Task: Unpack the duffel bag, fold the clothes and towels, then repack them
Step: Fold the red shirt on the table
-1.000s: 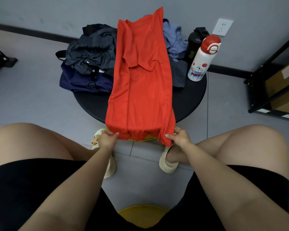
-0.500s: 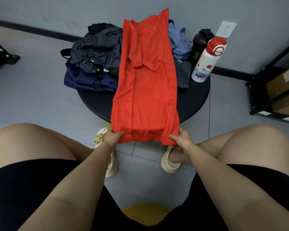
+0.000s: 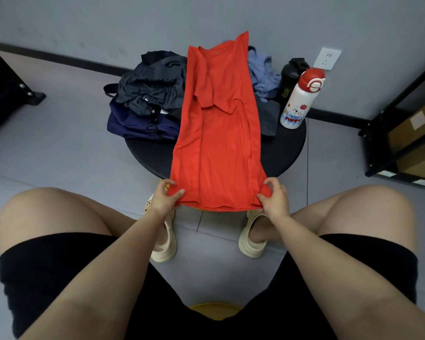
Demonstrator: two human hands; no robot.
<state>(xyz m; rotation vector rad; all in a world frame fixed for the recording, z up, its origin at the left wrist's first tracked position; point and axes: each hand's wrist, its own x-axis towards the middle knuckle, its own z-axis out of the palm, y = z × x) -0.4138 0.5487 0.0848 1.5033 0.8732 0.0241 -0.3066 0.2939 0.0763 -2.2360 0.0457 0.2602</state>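
Left hand (image 3: 166,198): I pinch the red shirt (image 3: 217,133) hem corner.
Right hand (image 3: 272,199): pinching the opposite corner, so the cloth lies taut along the table (image 3: 288,148).

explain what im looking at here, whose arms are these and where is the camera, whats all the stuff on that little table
No robot here: a seated person wears a camera on the head, looking down past their own knees. Their left hand and right hand each pinch a near corner of a red shirt, folded into a long strip that lies over a small round black table and hangs off its near edge. Left of the shirt lies a heap of dark clothes on a navy bag. Right of it are a blue garment, a black bottle and a white bottle with a red cap.
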